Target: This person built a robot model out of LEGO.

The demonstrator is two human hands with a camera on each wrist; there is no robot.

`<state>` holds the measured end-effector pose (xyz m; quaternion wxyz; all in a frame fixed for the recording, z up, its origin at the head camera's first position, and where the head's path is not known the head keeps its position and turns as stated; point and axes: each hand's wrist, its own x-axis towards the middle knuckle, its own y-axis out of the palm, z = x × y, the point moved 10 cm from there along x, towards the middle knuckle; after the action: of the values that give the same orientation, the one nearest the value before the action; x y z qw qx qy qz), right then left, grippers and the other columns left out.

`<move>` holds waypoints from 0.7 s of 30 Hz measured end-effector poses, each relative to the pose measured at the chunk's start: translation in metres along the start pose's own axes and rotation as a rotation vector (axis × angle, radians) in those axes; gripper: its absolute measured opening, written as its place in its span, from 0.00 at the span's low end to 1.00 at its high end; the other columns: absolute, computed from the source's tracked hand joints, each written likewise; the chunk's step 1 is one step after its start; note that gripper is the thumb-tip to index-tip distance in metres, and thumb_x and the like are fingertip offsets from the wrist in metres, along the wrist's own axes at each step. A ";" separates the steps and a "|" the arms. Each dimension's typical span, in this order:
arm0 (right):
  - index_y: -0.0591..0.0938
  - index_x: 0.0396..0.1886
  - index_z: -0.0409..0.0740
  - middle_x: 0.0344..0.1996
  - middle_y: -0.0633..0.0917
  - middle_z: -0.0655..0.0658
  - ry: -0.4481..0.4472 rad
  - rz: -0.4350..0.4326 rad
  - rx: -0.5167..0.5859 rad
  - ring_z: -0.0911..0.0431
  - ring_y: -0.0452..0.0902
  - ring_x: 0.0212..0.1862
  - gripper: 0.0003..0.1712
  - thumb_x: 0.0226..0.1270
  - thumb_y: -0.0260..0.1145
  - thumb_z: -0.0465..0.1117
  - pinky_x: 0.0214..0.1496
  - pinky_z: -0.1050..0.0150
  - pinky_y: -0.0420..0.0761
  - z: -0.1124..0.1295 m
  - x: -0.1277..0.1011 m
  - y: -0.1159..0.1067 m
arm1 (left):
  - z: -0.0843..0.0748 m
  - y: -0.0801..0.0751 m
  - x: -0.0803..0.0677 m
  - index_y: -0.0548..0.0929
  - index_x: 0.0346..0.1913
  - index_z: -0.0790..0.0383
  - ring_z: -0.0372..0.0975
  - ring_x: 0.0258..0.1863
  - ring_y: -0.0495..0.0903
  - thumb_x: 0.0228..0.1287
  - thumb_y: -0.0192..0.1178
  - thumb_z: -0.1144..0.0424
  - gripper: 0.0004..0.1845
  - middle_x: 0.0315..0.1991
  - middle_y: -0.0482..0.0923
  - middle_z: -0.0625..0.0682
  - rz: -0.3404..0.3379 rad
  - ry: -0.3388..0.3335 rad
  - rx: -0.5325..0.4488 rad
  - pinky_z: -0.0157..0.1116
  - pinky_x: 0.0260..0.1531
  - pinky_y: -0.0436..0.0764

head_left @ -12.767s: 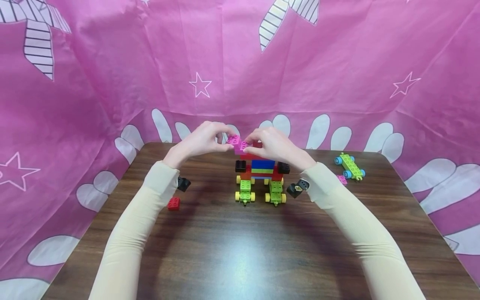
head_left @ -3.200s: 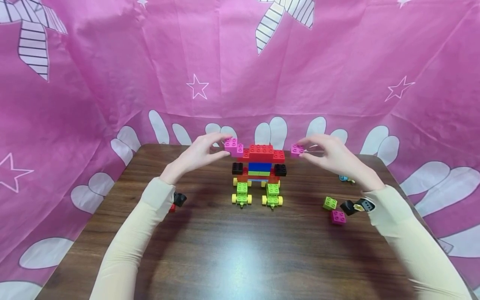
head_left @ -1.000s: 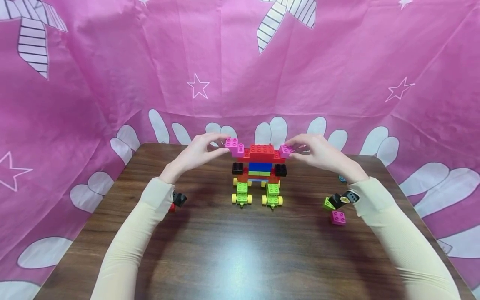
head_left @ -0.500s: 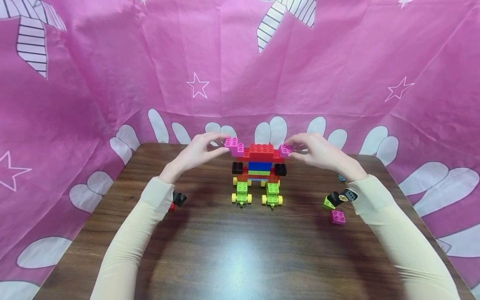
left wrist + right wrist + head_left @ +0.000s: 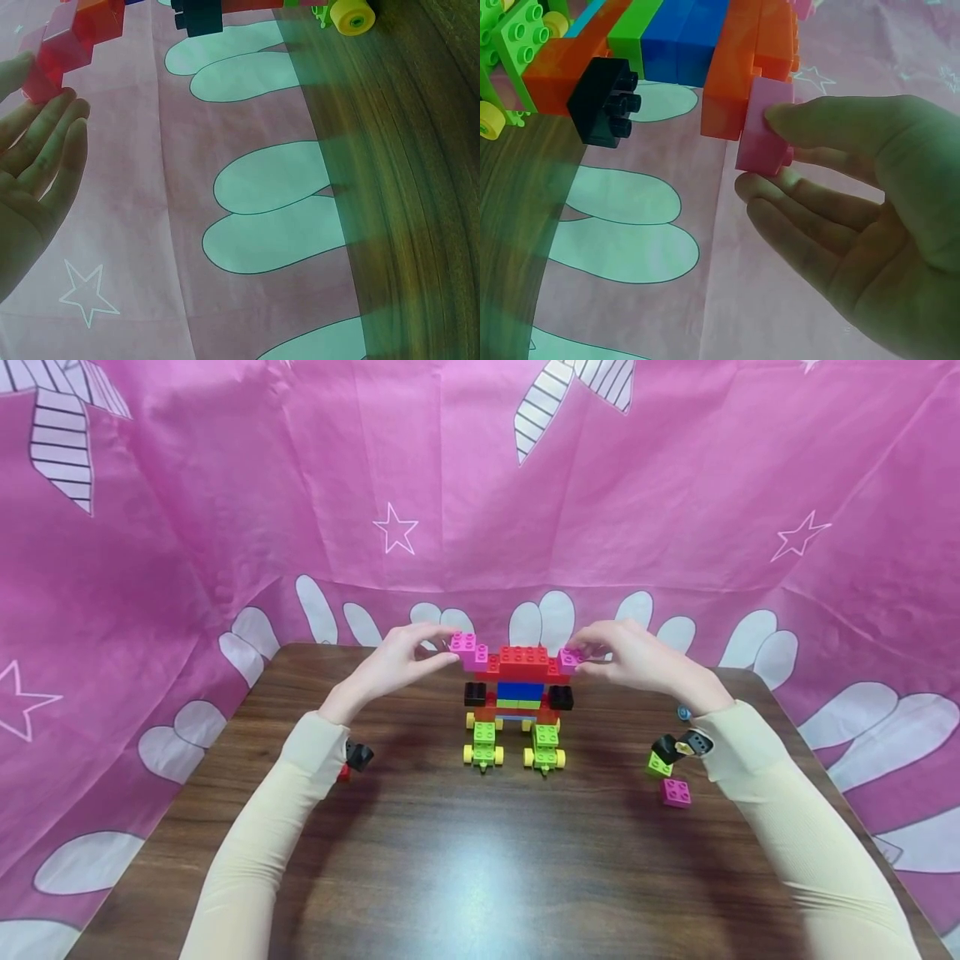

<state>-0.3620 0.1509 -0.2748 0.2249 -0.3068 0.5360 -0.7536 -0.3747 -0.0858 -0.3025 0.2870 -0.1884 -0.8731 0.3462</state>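
Dark wood-grain worktop [image 5: 465, 860]. Loose pink brick [image 5: 676, 792] near the right edge, loose green brick [image 5: 658, 765] just behind it, partly hidden. Small red brick [image 5: 342, 772] on the left, mostly hidden. Blue wheel [image 5: 683, 712] far right, barely visible. Pink cloth backdrop [image 5: 225, 485] with white stars and petal shapes surrounds the worktop.

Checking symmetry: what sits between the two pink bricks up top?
In the head view, the red bricks span between the left pink brick and right pink brick.

Right hand [image 5: 637, 662] brought its pink brick [image 5: 572, 660] in from mid-frame right; brick now against red top row [image 5: 525, 663].
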 end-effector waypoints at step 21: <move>0.86 0.49 0.38 0.41 0.89 0.41 0.033 -0.020 0.025 0.48 0.86 0.44 0.16 0.60 0.73 0.36 0.49 0.49 0.85 0.001 -0.004 -0.002 | -0.001 0.001 0.000 0.79 0.62 0.58 0.41 0.48 0.82 0.66 0.65 0.58 0.23 0.52 0.84 0.52 -0.003 -0.009 0.009 0.44 0.51 0.84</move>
<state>-0.3585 0.1532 -0.2740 0.2122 -0.2968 0.5269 -0.7676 -0.3740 -0.0843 -0.3025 0.2846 -0.1841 -0.8730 0.3507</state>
